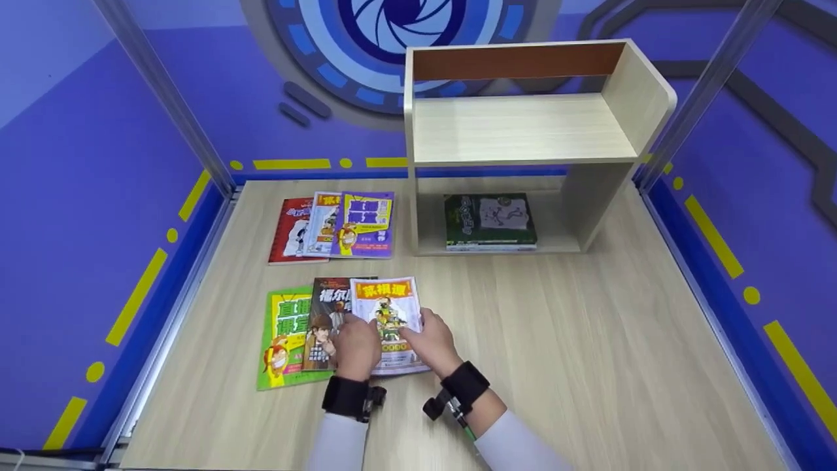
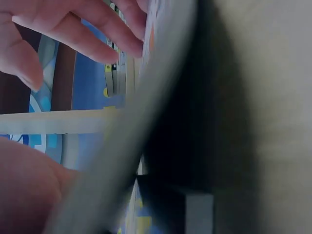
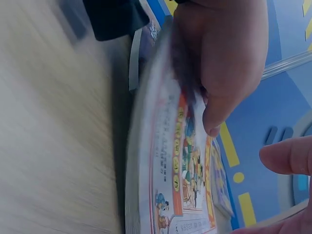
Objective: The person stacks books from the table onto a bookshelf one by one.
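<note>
A white book point(image 1: 384, 314) with a yellow title on an orange band and cartoon figures lies between my two hands, its near edge tilted up off the table. My left hand point(image 1: 358, 347) grips its left side, thumb on the cover in the right wrist view. At its right edge is my right hand point(image 1: 433, 339), fingers extended close to the edge; in the left wrist view its thumb point(image 2: 24, 63) stands apart from the cover. Under and left of the white book lie a dark book point(image 1: 320, 343) with a capped figure and a green book point(image 1: 274, 347).
Behind these, a red book point(image 1: 288, 239), a pale book point(image 1: 320, 229) and a purple book point(image 1: 373, 229) overlap. A two-level wooden shelf point(image 1: 523, 131) stands at the back right, with a dark green book point(image 1: 484, 219) on a stack in its lower level. Purple panels point(image 1: 118, 196) border the table.
</note>
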The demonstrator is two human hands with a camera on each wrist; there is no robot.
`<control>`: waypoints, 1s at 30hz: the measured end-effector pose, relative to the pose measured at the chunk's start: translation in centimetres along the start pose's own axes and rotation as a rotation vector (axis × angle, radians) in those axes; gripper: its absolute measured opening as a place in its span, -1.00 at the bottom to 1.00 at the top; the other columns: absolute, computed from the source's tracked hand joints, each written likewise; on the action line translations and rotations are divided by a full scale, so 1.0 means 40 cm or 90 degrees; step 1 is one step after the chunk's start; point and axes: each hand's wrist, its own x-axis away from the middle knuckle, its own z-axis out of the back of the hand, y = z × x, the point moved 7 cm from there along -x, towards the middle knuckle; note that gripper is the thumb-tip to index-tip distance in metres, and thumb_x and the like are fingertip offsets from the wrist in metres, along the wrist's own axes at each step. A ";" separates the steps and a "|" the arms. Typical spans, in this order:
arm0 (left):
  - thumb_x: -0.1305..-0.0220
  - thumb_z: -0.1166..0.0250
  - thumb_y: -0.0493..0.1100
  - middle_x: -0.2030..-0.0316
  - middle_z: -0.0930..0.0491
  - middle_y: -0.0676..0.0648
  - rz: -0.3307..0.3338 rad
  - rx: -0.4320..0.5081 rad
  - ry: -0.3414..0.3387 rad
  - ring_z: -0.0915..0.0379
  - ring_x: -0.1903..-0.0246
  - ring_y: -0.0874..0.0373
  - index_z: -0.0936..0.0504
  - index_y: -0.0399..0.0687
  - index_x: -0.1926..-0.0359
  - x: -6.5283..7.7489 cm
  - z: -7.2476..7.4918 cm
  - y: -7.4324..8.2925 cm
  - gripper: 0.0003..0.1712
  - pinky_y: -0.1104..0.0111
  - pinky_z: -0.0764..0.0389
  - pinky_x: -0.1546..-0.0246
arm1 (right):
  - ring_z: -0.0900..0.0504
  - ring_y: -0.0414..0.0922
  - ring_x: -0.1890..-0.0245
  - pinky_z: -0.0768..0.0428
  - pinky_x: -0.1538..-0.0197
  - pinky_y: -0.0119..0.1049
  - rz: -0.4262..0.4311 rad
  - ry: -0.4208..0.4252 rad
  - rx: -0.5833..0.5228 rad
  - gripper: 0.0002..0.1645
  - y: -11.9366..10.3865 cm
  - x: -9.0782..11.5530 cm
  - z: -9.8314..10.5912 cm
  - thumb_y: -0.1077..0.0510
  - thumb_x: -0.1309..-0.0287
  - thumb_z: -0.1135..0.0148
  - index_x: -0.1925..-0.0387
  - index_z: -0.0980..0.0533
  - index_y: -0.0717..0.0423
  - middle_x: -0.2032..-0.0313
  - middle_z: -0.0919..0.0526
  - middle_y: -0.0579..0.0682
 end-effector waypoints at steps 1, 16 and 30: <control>-0.57 -0.21 0.00 0.10 -0.68 -0.48 0.018 0.018 -0.006 -0.61 0.02 -0.42 -0.44 -0.55 -0.15 -0.002 -0.001 -0.005 -0.42 -0.27 -0.64 0.05 | -0.63 0.22 -0.23 -0.58 -0.34 0.14 0.001 -0.001 0.002 -0.17 0.001 -0.001 -0.001 0.01 -0.25 -0.40 -0.40 -0.42 0.44 -0.19 -0.65 0.35; -0.60 -0.18 -0.16 0.44 -0.67 -0.31 -0.099 0.245 0.166 -0.65 0.43 -0.25 -0.39 -0.28 -0.02 0.092 0.054 0.065 -0.75 -0.02 -0.50 0.41 | -0.65 -0.02 0.14 -0.62 0.02 -0.13 -0.020 0.050 -0.045 -0.49 0.056 0.022 0.073 -0.09 -0.47 -0.24 -0.19 -0.54 0.21 0.11 -0.72 0.13; -0.61 -0.14 -0.21 0.28 -0.66 -0.27 -0.104 0.436 0.071 -0.64 0.31 -0.06 -0.34 -0.30 -0.17 0.118 -0.001 0.102 -0.70 0.04 -0.68 0.24 | -0.55 -0.19 0.51 -0.53 0.41 -0.34 0.115 0.107 -0.080 -0.73 0.079 0.023 0.190 0.06 -0.58 -0.15 0.15 -0.61 0.18 0.48 -0.63 -0.02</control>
